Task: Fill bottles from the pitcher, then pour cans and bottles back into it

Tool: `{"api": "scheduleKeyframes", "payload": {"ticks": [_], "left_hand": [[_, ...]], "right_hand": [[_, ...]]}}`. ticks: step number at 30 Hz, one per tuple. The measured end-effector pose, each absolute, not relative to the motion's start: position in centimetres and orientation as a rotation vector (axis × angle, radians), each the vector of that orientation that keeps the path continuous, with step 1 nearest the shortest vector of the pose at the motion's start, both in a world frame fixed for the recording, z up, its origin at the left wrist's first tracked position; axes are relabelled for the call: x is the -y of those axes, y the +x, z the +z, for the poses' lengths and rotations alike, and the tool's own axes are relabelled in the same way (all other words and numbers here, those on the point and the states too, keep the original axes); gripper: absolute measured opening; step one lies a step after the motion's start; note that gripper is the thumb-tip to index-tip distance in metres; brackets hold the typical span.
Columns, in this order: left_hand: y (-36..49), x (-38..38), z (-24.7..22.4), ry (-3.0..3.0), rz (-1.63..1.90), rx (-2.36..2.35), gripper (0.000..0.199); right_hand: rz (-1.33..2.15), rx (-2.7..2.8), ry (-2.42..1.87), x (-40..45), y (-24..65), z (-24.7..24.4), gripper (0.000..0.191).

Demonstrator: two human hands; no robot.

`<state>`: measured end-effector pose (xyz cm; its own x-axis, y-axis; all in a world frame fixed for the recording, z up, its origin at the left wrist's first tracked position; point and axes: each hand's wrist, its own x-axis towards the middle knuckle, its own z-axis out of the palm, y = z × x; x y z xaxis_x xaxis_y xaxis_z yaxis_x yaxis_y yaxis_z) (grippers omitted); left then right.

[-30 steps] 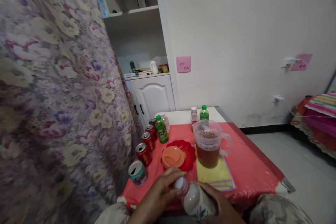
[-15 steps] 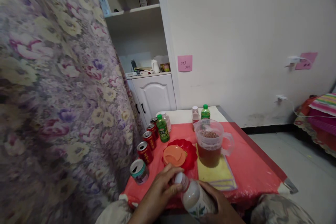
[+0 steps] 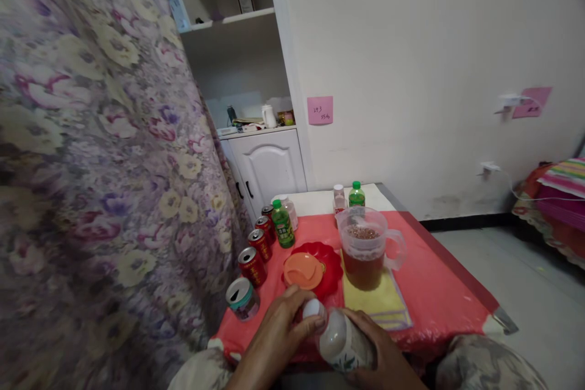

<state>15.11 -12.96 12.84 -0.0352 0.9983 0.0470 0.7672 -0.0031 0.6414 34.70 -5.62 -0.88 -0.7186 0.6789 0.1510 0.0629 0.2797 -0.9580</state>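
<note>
A clear bottle point(image 3: 342, 344) with a leaf-patterned label tilts toward the left at the table's near edge. Wrapped round its body is my right hand point(image 3: 381, 347). The fingers of my left hand point(image 3: 286, 326) pinch the white cap point(image 3: 314, 311) at the bottle's neck. Just beyond my left hand, an orange lid point(image 3: 303, 271) rests on a red scalloped plate point(image 3: 336, 271). A clear pitcher point(image 3: 364, 256) of brown liquid, with a strainer at its top, stands on a folded yellow cloth point(image 3: 377, 308).
Several cans point(image 3: 252, 267) line the left of the red-covered table point(image 3: 439, 280). A green bottle point(image 3: 283, 225) stands beside them, another green bottle point(image 3: 357, 194) at the back. A floral curtain point(image 3: 114, 195) hangs on the left.
The bottle and both hands have shifted only slightly. The cap is a little lower and farther left, and the view has moved slightly.
</note>
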Motion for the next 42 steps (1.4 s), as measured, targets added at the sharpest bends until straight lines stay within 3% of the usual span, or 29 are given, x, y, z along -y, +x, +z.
{"api": "scheduleKeyframes", "payload": {"ticks": [13, 26, 35, 42], "left_hand": [[14.7, 13.3, 14.4, 1.833, 0.711, -1.733, 0.021], [13.1, 13.1, 14.8, 1.84, 0.666, -1.495, 0.038], [13.6, 14.1, 15.6, 1.741, 0.682, -1.54, 0.048], [14.1, 13.8, 14.7, 1.755, 0.771, -1.624, 0.036]], "right_hand": [[1.831, 1.752, -0.566, 5.9, 34.6, -1.2, 0.095], [2.145, 1.409, -0.382, 6.4, 34.3, -0.4, 0.089], [2.06, 1.53, -0.404, 6.0, 33.8, -1.2, 0.09], [2.107, 1.49, -0.382, 6.1, 33.9, -1.0, 0.09]]}}
